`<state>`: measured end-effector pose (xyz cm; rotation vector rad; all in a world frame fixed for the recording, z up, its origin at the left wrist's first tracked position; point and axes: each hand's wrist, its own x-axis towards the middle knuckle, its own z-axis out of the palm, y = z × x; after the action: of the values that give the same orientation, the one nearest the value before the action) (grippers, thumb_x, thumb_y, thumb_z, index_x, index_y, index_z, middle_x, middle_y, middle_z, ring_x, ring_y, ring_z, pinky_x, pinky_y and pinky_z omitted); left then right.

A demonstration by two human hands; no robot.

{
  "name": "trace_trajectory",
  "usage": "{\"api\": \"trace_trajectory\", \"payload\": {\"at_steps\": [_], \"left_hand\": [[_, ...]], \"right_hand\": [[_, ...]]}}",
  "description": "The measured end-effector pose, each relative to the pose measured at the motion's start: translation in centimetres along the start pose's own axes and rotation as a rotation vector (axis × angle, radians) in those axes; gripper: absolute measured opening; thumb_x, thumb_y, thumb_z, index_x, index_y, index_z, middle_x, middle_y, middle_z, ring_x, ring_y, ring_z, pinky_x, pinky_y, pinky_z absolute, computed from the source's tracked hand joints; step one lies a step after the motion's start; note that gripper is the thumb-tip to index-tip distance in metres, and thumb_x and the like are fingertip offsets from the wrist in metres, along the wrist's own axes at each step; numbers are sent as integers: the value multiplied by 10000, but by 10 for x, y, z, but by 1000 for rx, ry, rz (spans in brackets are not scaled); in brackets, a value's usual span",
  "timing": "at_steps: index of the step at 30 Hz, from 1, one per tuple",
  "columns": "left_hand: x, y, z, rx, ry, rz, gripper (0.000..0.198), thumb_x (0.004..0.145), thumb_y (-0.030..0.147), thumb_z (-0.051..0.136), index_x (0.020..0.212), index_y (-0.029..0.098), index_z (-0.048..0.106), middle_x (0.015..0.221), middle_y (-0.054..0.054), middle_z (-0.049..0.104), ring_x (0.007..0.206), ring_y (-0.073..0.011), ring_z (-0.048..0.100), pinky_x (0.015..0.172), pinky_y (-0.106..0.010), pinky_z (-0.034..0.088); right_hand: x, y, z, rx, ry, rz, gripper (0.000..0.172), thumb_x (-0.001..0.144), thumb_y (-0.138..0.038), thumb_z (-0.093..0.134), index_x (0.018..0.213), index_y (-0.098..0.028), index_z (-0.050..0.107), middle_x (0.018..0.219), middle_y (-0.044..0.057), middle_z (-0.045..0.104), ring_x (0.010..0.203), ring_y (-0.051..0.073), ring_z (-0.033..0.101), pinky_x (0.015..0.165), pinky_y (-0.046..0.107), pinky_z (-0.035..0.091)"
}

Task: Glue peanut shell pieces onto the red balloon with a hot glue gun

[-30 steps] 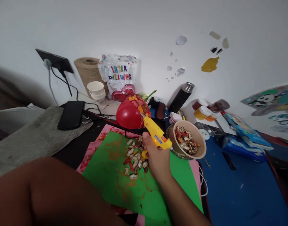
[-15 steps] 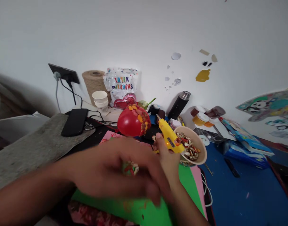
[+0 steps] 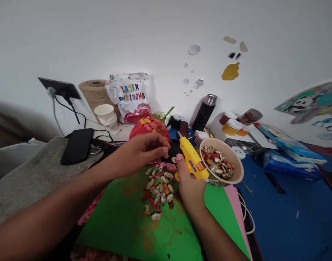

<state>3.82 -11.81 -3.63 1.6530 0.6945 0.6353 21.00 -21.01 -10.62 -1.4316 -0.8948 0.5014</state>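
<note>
My right hand (image 3: 189, 181) grips a yellow glue gun (image 3: 191, 158), its nozzle pointing up and left toward a red balloon (image 3: 149, 130) partly covered with coloured shells. My left hand (image 3: 140, 152) reaches across in front of the balloon, fingers curled together in a pinch near its lower right side; what they pinch is too small to name. A pile of painted nut shells (image 3: 159, 188) lies on a green sheet (image 3: 128, 221) below both hands. A beige bowl (image 3: 233, 177) holding more shells sits just right of the glue gun.
Along the wall stand a twine roll (image 3: 94, 92), paper cups (image 3: 104, 112), a latex balloons bag (image 3: 130, 94), a black flask (image 3: 204, 112) and paint jars (image 3: 232, 127). A black phone (image 3: 77, 145) lies on a grey mat at left. Blue surface and books (image 3: 288, 148) at right.
My left hand swept in from the lower left and now sits pinched at the balloon. The glue gun pulled back from the balloon's shells toward the bowl.
</note>
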Motion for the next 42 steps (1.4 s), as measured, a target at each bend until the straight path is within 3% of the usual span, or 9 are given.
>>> {"api": "trace_trajectory", "payload": {"at_steps": [6, 10, 16, 19, 22, 26, 33, 39, 42], "left_hand": [[5, -6, 20, -178, -121, -90, 455, 954, 602, 898, 953, 178, 732, 859, -24, 778, 758, -163, 725, 713, -285, 605], [7, -12, 23, -326, -154, -160, 463, 886, 537, 995, 960, 164, 730, 823, -17, 792, 682, -134, 731, 667, -251, 612], [8, -18, 23, -496, -154, -214, 408, 828, 398, 1071, 981, 155, 780, 803, -28, 821, 654, -122, 766, 625, -191, 620], [9, -12, 14, -527, -77, -161, 362, 788, 328, 1100, 985, 154, 850, 841, -45, 851, 681, -124, 788, 638, -174, 637], [10, -4, -1, -571, 98, -44, 391, 745, 301, 1123, 1043, 155, 915, 936, -70, 886, 720, -113, 798, 700, -160, 664], [12, -2, -16, -646, 273, 44, 395, 707, 253, 1133, 1018, 120, 929, 937, -93, 893, 748, -121, 813, 741, -143, 680], [11, -15, -20, -694, 379, 41, 374, 694, 212, 1124, 971, 114, 892, 921, -71, 878, 782, -140, 828, 751, -168, 695], [-5, -1, -6, -467, 278, 74, 308, 773, 311, 1094, 935, 174, 871, 802, -10, 808, 679, -106, 728, 665, -175, 616], [-18, 12, 5, -229, 93, 47, 217, 867, 293, 1015, 1018, 201, 889, 899, -33, 831, 766, -148, 750, 713, -229, 620]], "right_hand": [[2, 10, -3, -45, -65, -198, 414, 1029, -536, 756, 751, -247, 654, 738, -5, 667, 667, 178, 628, 631, 298, 542], [3, 14, -2, 5, -55, -271, 351, 1029, -436, 777, 762, -251, 644, 741, -21, 642, 649, 163, 613, 610, 283, 527], [4, 6, -4, 156, -97, -102, 345, 966, -527, 815, 816, -244, 687, 738, 0, 688, 655, 187, 631, 607, 311, 551], [8, 1, -9, 162, -29, -10, 423, 900, -631, 860, 860, -230, 733, 805, 42, 743, 732, 218, 668, 665, 343, 580], [9, 0, -11, 197, -22, 61, 557, 851, -767, 865, 816, -220, 765, 709, 9, 657, 665, 190, 596, 607, 314, 526], [2, 7, -9, 270, -163, 116, 698, 864, -898, 792, 802, -203, 809, 643, -14, 564, 588, 154, 519, 513, 266, 429], [-11, 5, -7, 307, -361, 145, 803, 865, -977, 721, 825, -184, 839, 654, -13, 555, 549, 124, 469, 490, 240, 375], [0, 1, -8, 433, -273, 194, 819, 840, -1009, 705, 823, -195, 795, 617, -9, 588, 553, 137, 514, 502, 238, 395], [7, 1, -8, 464, -220, 216, 822, 846, -1004, 697, 884, -193, 832, 630, -2, 619, 561, 146, 544, 508, 240, 428]]}}
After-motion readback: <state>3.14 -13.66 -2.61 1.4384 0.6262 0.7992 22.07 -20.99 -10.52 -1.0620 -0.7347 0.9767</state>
